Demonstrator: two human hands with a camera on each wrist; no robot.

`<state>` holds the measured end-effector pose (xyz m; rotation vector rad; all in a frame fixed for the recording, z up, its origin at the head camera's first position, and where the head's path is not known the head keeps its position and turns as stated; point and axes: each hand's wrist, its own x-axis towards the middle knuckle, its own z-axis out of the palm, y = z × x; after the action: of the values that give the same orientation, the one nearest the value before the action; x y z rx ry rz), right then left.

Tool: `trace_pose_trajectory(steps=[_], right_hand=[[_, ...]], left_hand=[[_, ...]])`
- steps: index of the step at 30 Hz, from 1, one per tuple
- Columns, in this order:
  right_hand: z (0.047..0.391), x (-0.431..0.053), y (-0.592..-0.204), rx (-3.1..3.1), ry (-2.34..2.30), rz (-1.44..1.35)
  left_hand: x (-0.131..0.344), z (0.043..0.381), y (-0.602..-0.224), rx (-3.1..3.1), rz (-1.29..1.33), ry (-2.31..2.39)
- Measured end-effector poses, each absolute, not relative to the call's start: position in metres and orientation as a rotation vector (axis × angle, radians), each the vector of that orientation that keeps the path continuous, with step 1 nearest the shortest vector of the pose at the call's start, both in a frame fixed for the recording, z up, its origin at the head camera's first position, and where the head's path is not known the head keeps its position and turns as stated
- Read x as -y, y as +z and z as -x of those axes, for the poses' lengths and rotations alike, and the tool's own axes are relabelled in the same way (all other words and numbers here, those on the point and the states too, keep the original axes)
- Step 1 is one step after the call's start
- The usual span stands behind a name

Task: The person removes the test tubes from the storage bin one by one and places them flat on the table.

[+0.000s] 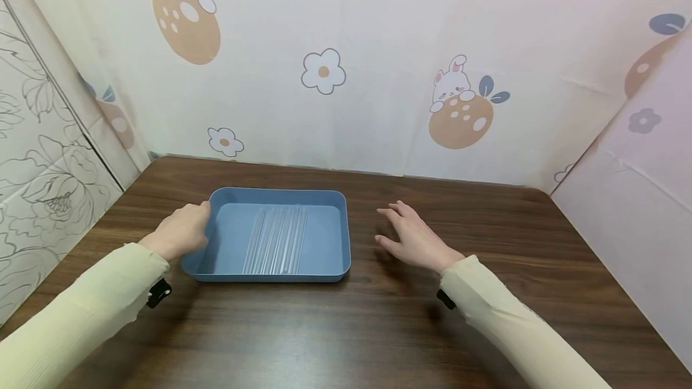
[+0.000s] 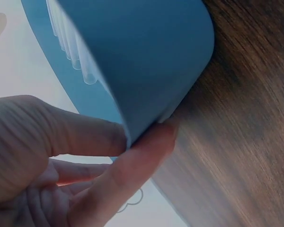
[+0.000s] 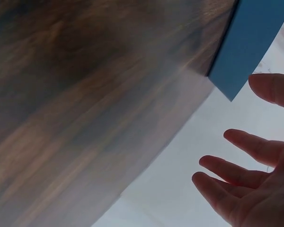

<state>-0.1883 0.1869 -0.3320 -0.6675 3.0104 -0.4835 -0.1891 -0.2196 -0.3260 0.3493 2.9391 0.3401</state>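
A shallow blue rectangular tray (image 1: 324, 239) sits on the table, left of the middle. Inside it lie several clear, thin tubes (image 1: 276, 239) side by side; their rounded ends (image 2: 89, 75) show in the left wrist view. My left hand (image 1: 181, 230) pinches the tray's left wall between thumb and fingers, and the left wrist view shows the thumb (image 2: 92, 137) inside the rim. To the right of the tray my right hand (image 1: 415, 238) hovers over the table with fingers spread, apart from the tray and holding nothing.
The dark wood table (image 1: 346, 323) runs back to a pale wall covering (image 1: 378, 107) printed with rabbits, fruit and flowers. A panel with line-drawn flowers (image 1: 43, 185) stands along the left side, and another pale covering (image 1: 638, 197) closes the right side.
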Motion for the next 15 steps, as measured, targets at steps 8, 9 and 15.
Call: trace_pose_trajectory(steps=[8,9,15], right_hand=[[0.189,-0.174,-0.323,-2.975,-0.556,0.693],[0.189,-0.171,-0.322,-2.971,-0.564,0.704],[0.191,-0.158,-0.317,-2.960,-0.593,0.743]], left_hand=[[0.216,0.189,-0.326,-2.926,-0.332,0.322],[0.215,0.189,-0.326,-2.924,-0.324,0.320],[0.215,0.187,-0.326,-2.922,-0.298,0.323]])
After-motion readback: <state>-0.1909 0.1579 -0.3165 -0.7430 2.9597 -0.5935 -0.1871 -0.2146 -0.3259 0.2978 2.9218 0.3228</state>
